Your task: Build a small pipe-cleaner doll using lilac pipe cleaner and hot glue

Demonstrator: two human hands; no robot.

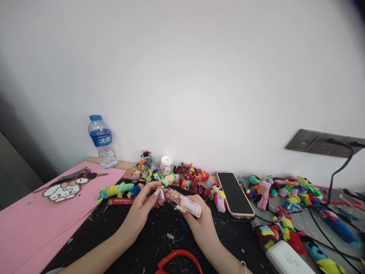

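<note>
Seen from a head-worn camera looking down at a cluttered worktop (159,243) set against a white wall; two bare hands meet near the centre, both closed around one small craft piece. The left hand (142,207) pinches the pale pink fuzzy end of a pipe-cleaner doll (171,196); the right hand (199,220) grips its other end, where a white plastic clip (191,207) sticks out. The doll sits between the fingertips, raised just above the black mat.

Judging by how things lie, the work looks well along; many finished dolls (194,180) lie in a row behind the hands, and another heap of dolls (285,190) spreads to the right. The piece in the hands appears wrapped in speckled pink along its body, though whether it is complete cannot be told; small fibre scraps litter the mat.

Around them: a smartphone (235,194) lying face up to the right of the hands; a water bottle (102,142) standing at the back left; a pink sheet (34,217) on the left carrying a white bead figure (61,191); a small white jar (166,164) near the wall; a red band (178,258) at the near edge.
</note>
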